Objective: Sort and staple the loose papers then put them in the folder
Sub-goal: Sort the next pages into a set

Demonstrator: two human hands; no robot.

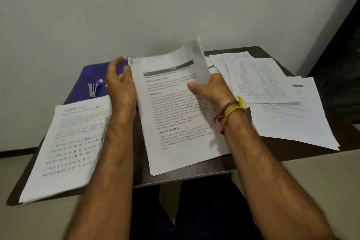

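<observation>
Nearest, a printed stack (66,148) lies flat at the table's (194,171) near-left corner, overhanging the near edge a bit; nothing is touching it. Just beyond, dead centre, the middle sheaf (179,119) of printed pages rests on the table with its top right corner curled up. Right hand (210,91) pinches that lifted corner, thumb on the printed face, the other fingers hidden behind the sheet, so holding paper. Left hand (120,84) sits just beside the sheaf's left edge, fingers loosely spread and holding nothing; can't tell whether they touch the paper.

Handling, judged: paper is light, floppy, slick sheet on sheet. A one-corner grip lets it droop and fan, and only the top page may come away. Better to take the sheaf by both long edges, or slide it to the table edge and pinch from below, then tap it square. Easy to crease or tear if yanked.

Further right, loose papers (272,91) lie fanned and overlapping, skewed, well apart from the near-left stack; they need gathering. Farthest, back left, the blue folder (93,82) lies flat and looks closed, partly under the left hand and the near-left stack. It looks stiffer than the sheets. No stapler visible.
</observation>
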